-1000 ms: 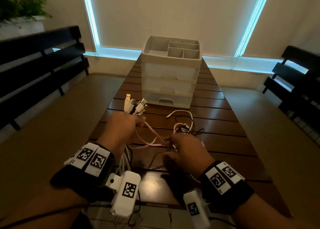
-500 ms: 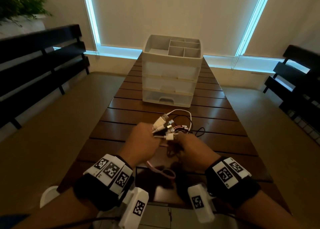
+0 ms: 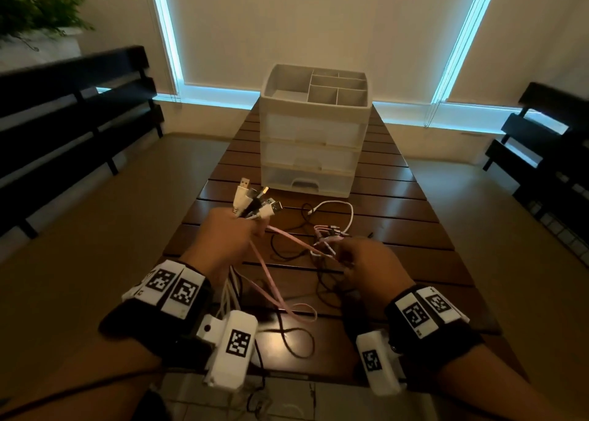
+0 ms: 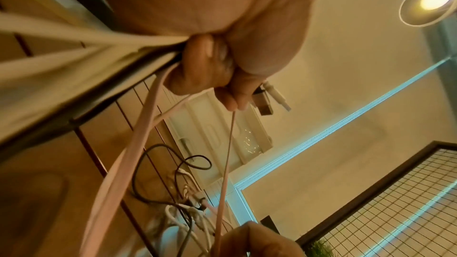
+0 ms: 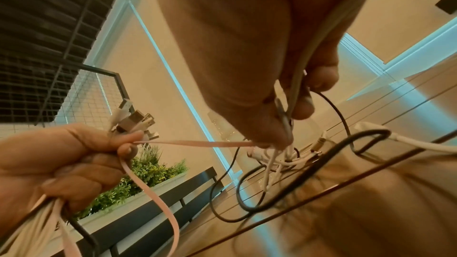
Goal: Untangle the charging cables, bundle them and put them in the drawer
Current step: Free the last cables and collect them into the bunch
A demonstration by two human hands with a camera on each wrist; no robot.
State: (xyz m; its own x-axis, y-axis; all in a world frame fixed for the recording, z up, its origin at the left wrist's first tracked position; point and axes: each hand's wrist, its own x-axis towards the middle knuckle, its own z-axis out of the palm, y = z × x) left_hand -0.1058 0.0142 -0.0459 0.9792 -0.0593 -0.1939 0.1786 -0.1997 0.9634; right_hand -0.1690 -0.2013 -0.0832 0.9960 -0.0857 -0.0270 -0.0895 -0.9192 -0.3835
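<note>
My left hand (image 3: 228,235) grips a bunch of charging cables with their USB plugs (image 3: 255,202) fanned out above the fist; the same plugs (image 5: 134,120) show in the right wrist view. A flat pink cable (image 3: 287,240) runs taut from that fist to my right hand (image 3: 366,261), which pinches it (image 5: 197,143) beside a knot of white and black cables (image 3: 328,234) lying on the table. More pink cable (image 3: 287,306) loops down near the table's front edge. A white plastic drawer unit (image 3: 314,140) stands behind, its drawers closed.
The slatted wooden table (image 3: 398,216) is narrow, with tan benches either side. Black slatted seat backs (image 3: 73,108) flank both benches. A potted plant (image 3: 35,9) sits at the far left. The drawer unit's top tray (image 3: 318,85) has several open compartments.
My left hand has swung up and left with the plug bunch, away from my right hand. The pink cable between them has pulled taut.
</note>
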